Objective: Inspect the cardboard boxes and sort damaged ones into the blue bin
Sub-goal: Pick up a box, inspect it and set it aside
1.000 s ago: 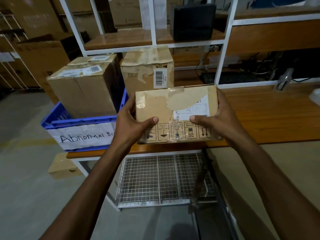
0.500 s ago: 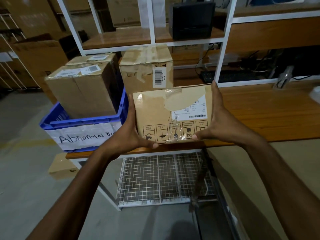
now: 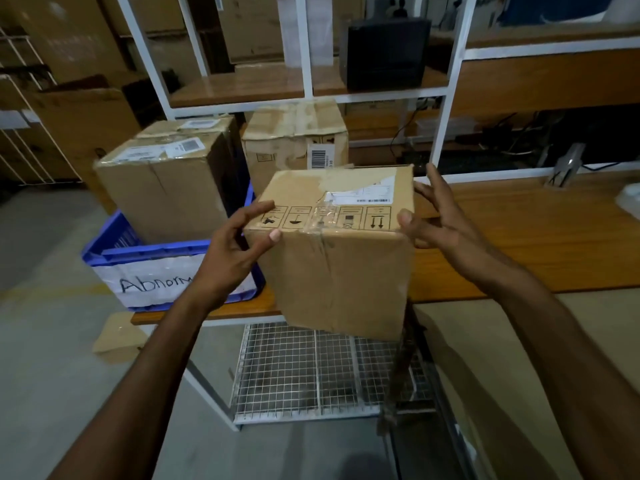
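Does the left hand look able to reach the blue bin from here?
Likely yes: the blue bin sits right beside the left hand, nothing between, though it grips the held box.

The white paper label (image 3: 156, 282) on the blue plastic bin (image 3: 114, 252) shows the handwritten letters "Abnorm". The brown cardboard box (image 3: 339, 271) carries printed handling symbols (image 3: 329, 218); its sticker text is too small to read.

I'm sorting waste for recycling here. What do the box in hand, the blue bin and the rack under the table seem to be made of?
Box: brown cardboard, matte and creased, with glossy clear tape over its seam. Blue bin: probably moulded plastic, evenly coloured and smooth with a slight sheen. Rack: likely metal wire, a pale fine grid in a white frame.
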Demonstrator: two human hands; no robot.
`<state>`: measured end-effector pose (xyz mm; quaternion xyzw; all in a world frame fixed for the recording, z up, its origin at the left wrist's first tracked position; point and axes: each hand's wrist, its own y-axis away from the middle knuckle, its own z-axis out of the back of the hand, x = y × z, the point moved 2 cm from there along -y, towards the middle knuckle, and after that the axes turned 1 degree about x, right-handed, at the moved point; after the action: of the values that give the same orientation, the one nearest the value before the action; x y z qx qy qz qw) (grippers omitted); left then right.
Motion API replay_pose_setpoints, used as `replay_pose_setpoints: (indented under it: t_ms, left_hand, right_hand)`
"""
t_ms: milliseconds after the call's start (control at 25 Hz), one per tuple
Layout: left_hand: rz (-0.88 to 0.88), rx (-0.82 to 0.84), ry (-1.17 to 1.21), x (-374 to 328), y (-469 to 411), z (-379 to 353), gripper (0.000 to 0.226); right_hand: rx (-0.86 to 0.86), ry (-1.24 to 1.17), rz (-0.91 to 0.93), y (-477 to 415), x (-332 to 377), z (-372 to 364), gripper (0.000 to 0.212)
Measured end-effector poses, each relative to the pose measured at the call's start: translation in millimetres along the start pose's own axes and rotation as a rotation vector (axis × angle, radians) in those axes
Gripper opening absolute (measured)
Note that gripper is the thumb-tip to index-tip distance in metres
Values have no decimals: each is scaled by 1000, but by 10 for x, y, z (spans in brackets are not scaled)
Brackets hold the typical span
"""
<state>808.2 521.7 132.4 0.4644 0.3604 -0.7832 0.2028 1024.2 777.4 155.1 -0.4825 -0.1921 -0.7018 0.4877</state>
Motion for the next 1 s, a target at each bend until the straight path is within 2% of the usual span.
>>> replay_pose_setpoints:
  t_ms: [40, 120, 200, 280, 320, 400, 440, 520, 560, 640, 760, 840, 1000]
  left_hand:
    - [18, 9, 16, 36, -49, 42, 40]
    - [55, 74, 31, 67, -158, 56, 30]
    - [84, 115, 41, 78, -260, 16, 22]
    - [78, 54, -14, 85, -299, -44, 21]
    - [21, -57, -107, 77, -280, -97, 24]
    - [-121, -258, -250, 36, -123, -381, 49]
    - [-135, -234, -248, -9, 7, -616, 67]
    - [-77, -84, -209, -138, 222, -1062, 97]
    - [-54, -75, -186, -215, 263, -1184, 101]
    - [-36, -136, -101, -314, 196, -1158, 97]
    - [-22, -193, 28, -444, 30, -867, 92]
    - [19, -178, 129, -451, -87, -674, 97]
    - [110, -134, 174, -432, -208, -555, 82]
  right_hand:
    - [-43, 16, -11, -51, -40, -3, 99]
    - [-98, 7, -62, -137, -157, 9, 93]
    - [-73, -51, -130, -174, -271, 8, 95]
    - [-18, -36, -155, -194, -360, 26, 107]
    - [28, -51, -139, -197, -371, 4, 116]
    - [94, -124, -95, -224, -384, -97, 129]
    - [71, -155, -89, -251, -401, -158, 127]
    - [-60, -168, -78, -269, -416, -263, 106]
    - [-123, -138, -65, -261, -400, -290, 91]
    - [-199, -79, -17, -219, -291, -327, 66]
    - [-284, -46, 64, -141, -14, -346, 43]
    - [-378, 9, 89, -129, 227, -336, 33]
    - [-445, 25, 48, -201, 400, -376, 39]
